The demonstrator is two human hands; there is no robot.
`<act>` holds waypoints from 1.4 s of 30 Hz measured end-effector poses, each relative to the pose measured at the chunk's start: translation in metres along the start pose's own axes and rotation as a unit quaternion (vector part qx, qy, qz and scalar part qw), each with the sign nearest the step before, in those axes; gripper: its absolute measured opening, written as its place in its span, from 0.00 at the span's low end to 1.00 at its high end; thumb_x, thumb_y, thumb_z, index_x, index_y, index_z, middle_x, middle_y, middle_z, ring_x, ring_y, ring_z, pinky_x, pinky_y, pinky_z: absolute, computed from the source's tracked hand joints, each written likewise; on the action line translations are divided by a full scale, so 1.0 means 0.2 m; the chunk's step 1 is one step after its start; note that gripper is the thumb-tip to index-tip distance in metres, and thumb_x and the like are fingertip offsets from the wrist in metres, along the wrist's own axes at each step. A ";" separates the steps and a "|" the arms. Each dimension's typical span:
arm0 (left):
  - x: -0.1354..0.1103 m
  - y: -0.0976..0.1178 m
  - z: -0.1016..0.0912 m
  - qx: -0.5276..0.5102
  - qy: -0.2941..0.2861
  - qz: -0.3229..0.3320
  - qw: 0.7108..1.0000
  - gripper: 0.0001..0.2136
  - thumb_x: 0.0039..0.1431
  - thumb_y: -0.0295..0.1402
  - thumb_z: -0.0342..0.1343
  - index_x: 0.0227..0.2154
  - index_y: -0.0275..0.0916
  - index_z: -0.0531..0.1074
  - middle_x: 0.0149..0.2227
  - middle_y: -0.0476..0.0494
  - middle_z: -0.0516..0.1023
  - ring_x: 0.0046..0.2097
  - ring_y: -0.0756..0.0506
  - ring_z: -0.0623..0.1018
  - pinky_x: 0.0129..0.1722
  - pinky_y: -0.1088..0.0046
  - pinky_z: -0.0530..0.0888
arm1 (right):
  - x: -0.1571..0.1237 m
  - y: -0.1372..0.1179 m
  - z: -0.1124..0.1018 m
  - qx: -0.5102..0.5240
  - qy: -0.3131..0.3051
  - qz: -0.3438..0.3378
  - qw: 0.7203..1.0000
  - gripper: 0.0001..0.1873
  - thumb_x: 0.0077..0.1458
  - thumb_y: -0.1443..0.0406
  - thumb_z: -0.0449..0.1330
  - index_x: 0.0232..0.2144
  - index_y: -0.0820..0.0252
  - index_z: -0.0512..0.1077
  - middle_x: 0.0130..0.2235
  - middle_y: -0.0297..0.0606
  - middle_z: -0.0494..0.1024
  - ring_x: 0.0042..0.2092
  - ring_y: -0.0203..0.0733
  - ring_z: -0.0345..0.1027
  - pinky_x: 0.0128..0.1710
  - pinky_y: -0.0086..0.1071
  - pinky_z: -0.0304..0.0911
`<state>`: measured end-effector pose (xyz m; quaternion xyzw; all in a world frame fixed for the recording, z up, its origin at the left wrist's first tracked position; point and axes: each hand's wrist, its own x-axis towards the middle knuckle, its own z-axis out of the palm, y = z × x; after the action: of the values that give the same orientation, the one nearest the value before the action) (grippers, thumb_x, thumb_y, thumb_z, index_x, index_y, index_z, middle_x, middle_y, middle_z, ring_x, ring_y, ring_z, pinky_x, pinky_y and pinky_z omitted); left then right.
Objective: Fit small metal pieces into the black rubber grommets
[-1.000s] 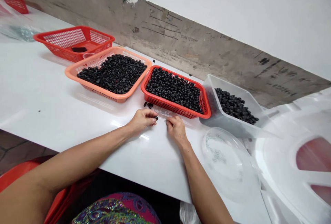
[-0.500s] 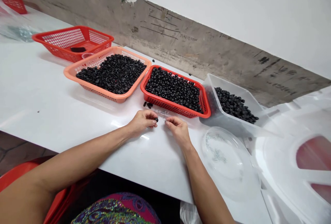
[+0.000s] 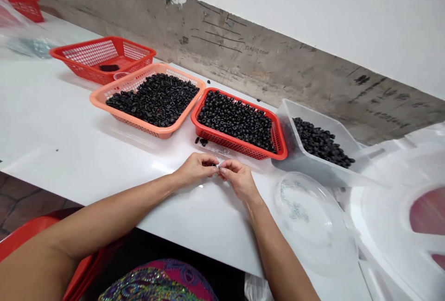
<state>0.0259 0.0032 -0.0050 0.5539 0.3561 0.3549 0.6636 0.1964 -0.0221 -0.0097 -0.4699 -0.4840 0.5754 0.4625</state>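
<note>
the left hand (image 3: 195,169) and right hand (image 3: 238,179) are closed in a fine pinch, fingertips meeting on a tiny pale translucent piece (image 3: 218,165) above the glossy white table (image 3: 69,120), beside a red plastic mesh basket (image 3: 229,142) of black rubber rings (image 3: 236,120), set within easy reach.

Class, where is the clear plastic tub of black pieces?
Head view: the clear plastic tub sits right of the red basket, beyond the person's right hand.
</note>
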 end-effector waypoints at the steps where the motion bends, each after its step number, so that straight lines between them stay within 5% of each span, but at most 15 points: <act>1: 0.00 0.00 0.00 0.020 -0.010 0.010 1.000 0.08 0.46 0.31 0.58 0.30 0.32 0.75 0.26 0.47 0.76 0.26 0.53 0.70 0.26 0.78 0.64 | 0.00 0.00 0.00 -0.001 -0.001 -0.002 1.000 0.11 0.41 0.62 0.68 0.27 0.61 0.73 0.23 0.33 0.74 0.25 0.33 0.65 0.26 0.27 0.58; 7: 0.00 0.00 -0.01 0.098 -0.014 0.037 0.994 0.07 0.49 0.27 0.52 0.28 0.33 0.75 0.26 0.49 0.76 0.27 0.52 0.70 0.26 0.79 0.63 | 0.00 0.00 0.03 -0.024 0.015 -0.018 0.999 0.08 0.43 0.62 0.66 0.27 0.60 0.74 0.24 0.32 0.73 0.26 0.33 0.63 0.27 0.27 0.57; 13: 0.01 -0.01 0.00 0.059 0.019 0.006 0.998 0.08 0.46 0.26 0.56 0.31 0.32 0.75 0.23 0.49 0.74 0.25 0.53 0.69 0.25 0.78 0.63 | 0.01 0.02 0.01 -0.095 0.088 -0.050 0.990 0.07 0.46 0.62 0.61 0.28 0.60 0.72 0.24 0.31 0.72 0.27 0.34 0.63 0.28 0.28 0.58; 18: 0.02 -0.01 0.00 -0.064 0.075 -0.055 0.994 0.10 0.44 0.23 0.58 0.33 0.30 0.74 0.22 0.48 0.73 0.24 0.52 0.72 0.24 0.77 0.65 | 0.03 0.06 -0.06 -0.270 0.158 -0.085 0.946 0.07 0.50 0.62 0.57 0.29 0.59 0.70 0.23 0.32 0.71 0.26 0.37 0.64 0.27 0.29 0.59; 28: 0.02 0.00 -0.01 -0.222 0.067 -0.079 0.970 0.09 0.42 0.20 0.61 0.30 0.30 0.71 0.25 0.46 0.74 0.29 0.49 0.77 0.30 0.74 0.72 | 0.08 0.12 -0.05 -0.454 0.110 -0.218 0.857 0.12 0.54 0.65 0.52 0.34 0.59 0.75 0.34 0.42 0.79 0.36 0.43 0.72 0.38 0.35 0.65; 42: 0.03 -0.01 -0.02 -0.195 0.053 -0.064 0.977 0.10 0.40 0.22 0.61 0.30 0.31 0.72 0.28 0.45 0.75 0.26 0.50 0.76 0.24 0.77 0.69 | 0.01 0.04 -0.02 -0.341 0.100 -0.168 0.919 0.09 0.53 0.63 0.55 0.33 0.59 0.74 0.33 0.38 0.77 0.34 0.41 0.70 0.36 0.33 0.65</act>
<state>0.0250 0.0099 -0.0085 0.3703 0.3496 0.4035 0.7601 0.2002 -0.0206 -0.0183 -0.5662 -0.6740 0.2387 0.4101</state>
